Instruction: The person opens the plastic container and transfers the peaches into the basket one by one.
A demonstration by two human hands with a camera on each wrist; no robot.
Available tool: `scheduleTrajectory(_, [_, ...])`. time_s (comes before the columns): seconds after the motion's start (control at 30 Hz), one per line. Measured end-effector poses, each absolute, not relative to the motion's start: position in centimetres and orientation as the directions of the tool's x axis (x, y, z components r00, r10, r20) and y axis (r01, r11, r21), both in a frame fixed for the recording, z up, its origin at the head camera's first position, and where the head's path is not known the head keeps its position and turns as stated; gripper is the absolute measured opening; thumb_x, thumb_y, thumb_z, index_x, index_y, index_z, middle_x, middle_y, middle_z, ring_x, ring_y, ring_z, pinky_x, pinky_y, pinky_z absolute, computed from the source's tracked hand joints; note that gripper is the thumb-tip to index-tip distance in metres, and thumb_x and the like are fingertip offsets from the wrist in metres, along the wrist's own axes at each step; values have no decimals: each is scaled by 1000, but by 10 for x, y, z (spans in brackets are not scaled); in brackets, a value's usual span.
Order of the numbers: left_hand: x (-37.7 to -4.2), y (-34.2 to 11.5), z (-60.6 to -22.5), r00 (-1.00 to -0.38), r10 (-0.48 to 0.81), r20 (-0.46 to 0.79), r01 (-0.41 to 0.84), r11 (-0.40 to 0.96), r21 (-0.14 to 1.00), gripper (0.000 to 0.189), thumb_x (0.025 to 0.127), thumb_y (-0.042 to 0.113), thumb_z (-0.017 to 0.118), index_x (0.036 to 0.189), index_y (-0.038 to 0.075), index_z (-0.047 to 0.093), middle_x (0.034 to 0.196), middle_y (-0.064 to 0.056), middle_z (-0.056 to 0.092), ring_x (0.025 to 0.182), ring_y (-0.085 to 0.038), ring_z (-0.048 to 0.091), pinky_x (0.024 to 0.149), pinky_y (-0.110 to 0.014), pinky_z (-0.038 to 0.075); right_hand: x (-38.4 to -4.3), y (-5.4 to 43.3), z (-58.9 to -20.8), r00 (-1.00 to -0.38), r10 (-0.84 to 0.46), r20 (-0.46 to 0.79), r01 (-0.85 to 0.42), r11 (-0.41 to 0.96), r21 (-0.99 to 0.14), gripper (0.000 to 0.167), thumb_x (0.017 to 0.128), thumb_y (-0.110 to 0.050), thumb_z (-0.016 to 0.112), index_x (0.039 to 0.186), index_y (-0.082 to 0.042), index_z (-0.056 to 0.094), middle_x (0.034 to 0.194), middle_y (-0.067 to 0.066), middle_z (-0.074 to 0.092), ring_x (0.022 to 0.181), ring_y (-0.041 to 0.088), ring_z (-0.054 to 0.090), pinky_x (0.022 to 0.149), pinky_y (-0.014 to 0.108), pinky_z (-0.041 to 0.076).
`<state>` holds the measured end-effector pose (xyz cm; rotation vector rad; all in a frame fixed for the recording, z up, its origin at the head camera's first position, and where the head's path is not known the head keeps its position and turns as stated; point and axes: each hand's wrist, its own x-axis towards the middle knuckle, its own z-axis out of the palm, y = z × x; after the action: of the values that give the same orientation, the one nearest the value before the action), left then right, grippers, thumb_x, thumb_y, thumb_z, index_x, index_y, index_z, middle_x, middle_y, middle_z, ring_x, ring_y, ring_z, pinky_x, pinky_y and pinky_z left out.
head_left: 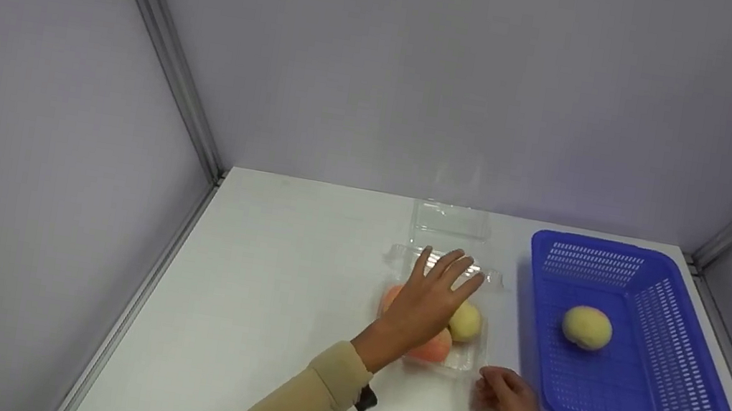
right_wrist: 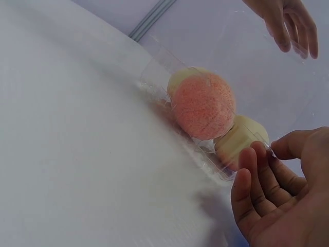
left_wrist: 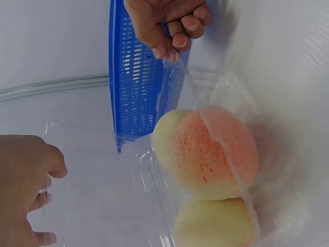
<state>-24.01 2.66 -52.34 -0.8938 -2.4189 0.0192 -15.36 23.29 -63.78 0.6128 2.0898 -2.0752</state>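
Head view: clear container (head_left: 461,359) on the tabletop (head_left: 280,294), blue basket (head_left: 613,395) just beside it, on the person's right.
Container contents: at least three peaches (head_left: 432,346), sitting close together; the left hand (head_left: 427,309) hides part of the group from above. The container walls appear to hold the fruit together.
Lid: transparent panel (left_wrist: 97,190), raised on the far side of the fruit and leaving the peaches uncovered. Its clear plastic makes the full outline hard to trace.
Left hand: fingers straight and well spread, nothing gripped. It reaches over the fruit; the left wrist view shows its fingers at the panel's outer edge. Firm contact cannot be confirmed. The spread is judged suited to spanning a wide, thin sheet.
Right hand (head_left: 511,401): thumb and fingertips brought together, pinching the container's near right edge. The hold is judged to steady a light tray, and its place at the rim leaves the fruit clear of the fingers.
Basket contents: single peach (head_left: 587,328) on the basket floor, apart from the walls and touched by neither hand.
Basket position: near the right forearm, judged to be within easy reach of that side.
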Motion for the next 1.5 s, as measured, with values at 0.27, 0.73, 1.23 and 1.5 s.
scheduleTrajectory(0.27, [-252,9,-513,-656,540,527,562,816,-136,54,95,14,77,145,25,62,152,-4,58,150,-26,48,121,-61,43,-153,234,-639,-908,197,-370,373,-23,-928,23,107,-21,65,110,1,73,83,-2,69,74,12,65,66,26,57])
scheduleTrajectory(0.73, [-259,-13,-530,-744,407,530,544,830,125,29,98,11,71,127,15,72,133,-5,67,136,-26,59,108,-45,56,-153,233,-635,-894,196,-403,410,-8,-912,24,107,-22,64,111,0,73,85,-2,70,76,13,64,68,27,57])
scheduleTrajectory(1.23, [-251,-41,-563,-937,153,315,319,744,587,26,102,11,66,127,8,70,126,-9,68,123,-25,63,104,-38,58,-154,232,-635,-893,196,-404,407,-25,-913,20,107,-20,65,108,-2,73,82,-2,70,74,12,64,65,27,57])
scheduleTrajectory(1.5, [-240,-47,-581,-970,64,236,214,692,690,28,103,11,65,129,4,66,129,-10,64,124,-26,62,104,-42,58,-154,233,-632,-896,191,-401,404,-24,-914,24,107,-22,65,111,1,73,83,-2,70,75,13,64,67,26,56])
